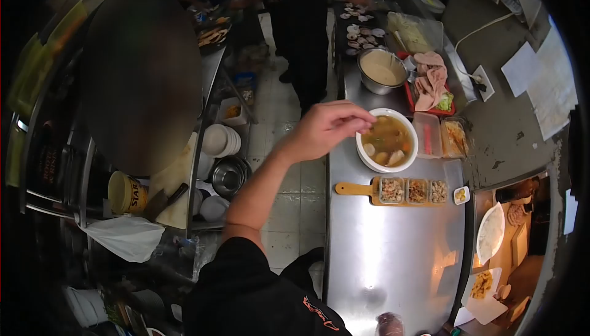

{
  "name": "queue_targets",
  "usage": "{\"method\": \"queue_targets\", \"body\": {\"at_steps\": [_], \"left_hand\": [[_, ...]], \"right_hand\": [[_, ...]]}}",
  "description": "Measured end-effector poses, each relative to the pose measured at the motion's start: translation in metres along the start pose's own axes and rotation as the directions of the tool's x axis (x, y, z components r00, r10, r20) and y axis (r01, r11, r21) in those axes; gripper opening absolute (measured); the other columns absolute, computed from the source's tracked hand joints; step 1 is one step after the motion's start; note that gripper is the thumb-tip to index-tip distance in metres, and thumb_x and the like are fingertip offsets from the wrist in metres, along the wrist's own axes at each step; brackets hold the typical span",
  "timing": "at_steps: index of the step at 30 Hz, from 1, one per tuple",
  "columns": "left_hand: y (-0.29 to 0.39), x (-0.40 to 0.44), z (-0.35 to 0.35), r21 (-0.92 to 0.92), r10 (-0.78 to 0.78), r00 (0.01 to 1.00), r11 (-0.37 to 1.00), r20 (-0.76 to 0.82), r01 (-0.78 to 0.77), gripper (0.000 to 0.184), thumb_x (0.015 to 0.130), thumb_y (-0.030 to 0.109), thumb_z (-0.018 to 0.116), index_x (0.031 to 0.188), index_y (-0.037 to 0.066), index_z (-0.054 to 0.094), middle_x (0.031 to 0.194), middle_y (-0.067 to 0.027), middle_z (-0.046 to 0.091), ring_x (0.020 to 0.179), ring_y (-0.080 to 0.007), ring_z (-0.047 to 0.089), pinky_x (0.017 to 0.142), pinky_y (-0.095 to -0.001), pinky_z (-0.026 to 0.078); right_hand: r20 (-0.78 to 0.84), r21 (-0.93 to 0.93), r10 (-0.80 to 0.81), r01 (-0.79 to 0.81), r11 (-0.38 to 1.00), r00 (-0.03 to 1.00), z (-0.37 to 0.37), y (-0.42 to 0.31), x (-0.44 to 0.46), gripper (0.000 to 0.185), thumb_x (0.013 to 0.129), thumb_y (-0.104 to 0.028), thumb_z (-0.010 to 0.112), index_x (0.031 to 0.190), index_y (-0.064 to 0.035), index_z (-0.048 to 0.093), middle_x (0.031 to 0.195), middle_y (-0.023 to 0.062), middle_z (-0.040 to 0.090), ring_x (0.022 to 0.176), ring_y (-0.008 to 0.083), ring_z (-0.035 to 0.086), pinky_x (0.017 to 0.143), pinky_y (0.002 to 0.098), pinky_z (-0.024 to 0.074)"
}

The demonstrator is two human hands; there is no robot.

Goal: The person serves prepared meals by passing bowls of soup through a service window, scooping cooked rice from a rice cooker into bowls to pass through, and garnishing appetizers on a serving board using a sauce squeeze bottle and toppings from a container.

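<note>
My left hand (329, 130) is held over the left rim of a white bowl of soup (413, 151), its fingertips pinched together. Whatever is between the fingertips, if anything, is too small to make out. Pale chunks and bits of orange show in the broth. Below the bowl lies a wooden paddle board (353, 189) bearing three small glass dishes of chopped food (416, 191). A small white dish with yellow pieces (461, 195) sits to the board's right. My right hand cannot be made out; a blurred reddish-brown shape (390, 324) is at the bottom edge.
A metal bowl of creamy liquid (381, 70), a red tray with pink meat (430, 81) and plastic containers (428, 134) line the steel counter (381, 256). Another person (301, 35) stands in the aisle ahead. Leftward are stacked bowls (221, 140), a knife (175, 194) and a yellow tub (127, 192).
</note>
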State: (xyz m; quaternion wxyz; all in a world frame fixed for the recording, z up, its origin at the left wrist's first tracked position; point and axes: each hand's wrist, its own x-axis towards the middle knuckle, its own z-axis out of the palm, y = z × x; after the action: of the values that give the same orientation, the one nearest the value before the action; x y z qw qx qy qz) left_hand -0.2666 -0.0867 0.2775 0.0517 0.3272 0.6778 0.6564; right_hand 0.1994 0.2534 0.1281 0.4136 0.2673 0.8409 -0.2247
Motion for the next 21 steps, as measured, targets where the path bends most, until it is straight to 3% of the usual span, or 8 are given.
{"method": "queue_targets", "body": {"at_steps": [5,9,12,14,17,19,20,21], "left_hand": [[0.059,-0.035,-0.035,0.139,0.135,0.986,0.983,-0.098,-0.121,0.018,0.100,0.007,0.058,0.111,-0.002,0.069,0.108,-0.0078,0.064,0.096,-0.0138,0.067,0.083,-0.0261,0.056],[0.100,-0.054,-0.040,0.088,0.405,0.913,0.909,0.042,-0.407,0.050,0.101,0.041,0.054,0.081,-0.001,0.072,0.113,-0.0206,0.065,0.094,-0.0234,0.069,0.079,-0.0330,0.056],[0.130,-0.079,-0.019,0.019,0.253,0.960,0.966,0.124,-0.257,0.058,0.100,0.045,0.055,0.066,-0.001,0.063,0.113,-0.0236,0.065,0.095,-0.0272,0.069,0.081,-0.0355,0.056],[0.132,-0.090,0.011,-0.052,0.199,0.945,0.980,0.260,-0.193,0.050,0.099,0.038,0.059,0.069,-0.002,0.063,0.114,-0.0238,0.064,0.096,-0.0283,0.068,0.081,-0.0373,0.056],[0.120,-0.103,0.067,-0.069,0.132,0.743,0.991,0.656,-0.114,0.030,0.100,0.024,0.059,0.087,-0.001,0.069,0.116,-0.0175,0.063,0.097,-0.0229,0.065,0.085,-0.0350,0.053],[0.096,-0.125,0.135,0.013,-0.035,0.525,0.999,0.851,0.047,0.026,0.101,0.021,0.056,0.092,0.000,0.068,0.114,-0.0133,0.064,0.101,-0.0224,0.064,0.089,-0.0331,0.050],[0.072,-0.144,0.173,0.158,-0.158,0.396,0.987,0.905,0.033,0.028,0.101,0.024,0.055,0.095,0.000,0.068,0.115,-0.0143,0.064,0.105,-0.0248,0.063,0.090,-0.0348,0.050],[0.045,-0.178,0.213,0.291,-0.280,0.269,0.957,0.922,-0.002,0.030,0.101,0.027,0.054,0.099,0.000,0.067,0.115,-0.0153,0.065,0.108,-0.0272,0.062,0.090,-0.0365,0.049]], "right_hand": [[-0.034,-0.052,-0.093,0.092,0.994,0.995,-0.015,0.001,0.013,0.042,0.103,-0.038,0.041,0.118,-0.0057,0.064,0.124,0.0248,0.062,0.117,0.0442,0.056,0.100,0.0480,0.0456],[-0.145,-0.123,-0.222,0.205,0.971,0.964,-0.005,0.009,0.002,0.038,0.103,-0.033,0.042,0.113,-0.0050,0.065,0.114,0.0236,0.065,0.110,0.0420,0.060,0.093,0.0478,0.0491],[-0.237,-0.241,-0.303,0.246,0.939,0.923,0.012,0.019,-0.017,0.022,0.094,-0.026,0.061,0.096,-0.0075,0.073,0.091,0.0151,0.072,0.085,0.0327,0.070,0.080,0.0413,0.0544],[-0.250,-0.052,-0.131,0.121,0.991,0.959,0.017,-0.002,-0.059,0.022,0.093,-0.029,0.062,0.095,-0.0103,0.073,0.098,0.0159,0.071,0.094,0.0354,0.067,0.084,0.0446,0.0529],[-0.545,0.108,-0.120,0.212,0.971,0.830,0.028,-0.004,-0.139,0.012,0.091,-0.019,0.064,0.093,-0.0100,0.073,0.090,0.0166,0.070,0.085,0.0376,0.066,0.079,0.0471,0.0528],[-0.847,0.199,0.082,0.171,0.965,0.526,0.088,0.048,-0.171,0.013,0.092,-0.017,0.065,0.091,-0.0049,0.072,0.081,0.0175,0.067,0.077,0.0337,0.066,0.072,0.0410,0.0525],[-0.813,0.566,0.446,0.328,0.756,0.373,0.116,0.048,-0.202,0.020,0.097,-0.018,0.063,0.090,-0.0001,0.069,0.076,0.0134,0.066,0.073,0.0243,0.064,0.071,0.0358,0.0509],[-0.644,0.727,0.640,0.072,0.683,0.419,0.129,0.064,-0.247,0.023,0.100,-0.019,0.061,0.096,0.0029,0.069,0.079,0.0092,0.065,0.076,0.0169,0.060,0.074,0.0312,0.0492]]}}
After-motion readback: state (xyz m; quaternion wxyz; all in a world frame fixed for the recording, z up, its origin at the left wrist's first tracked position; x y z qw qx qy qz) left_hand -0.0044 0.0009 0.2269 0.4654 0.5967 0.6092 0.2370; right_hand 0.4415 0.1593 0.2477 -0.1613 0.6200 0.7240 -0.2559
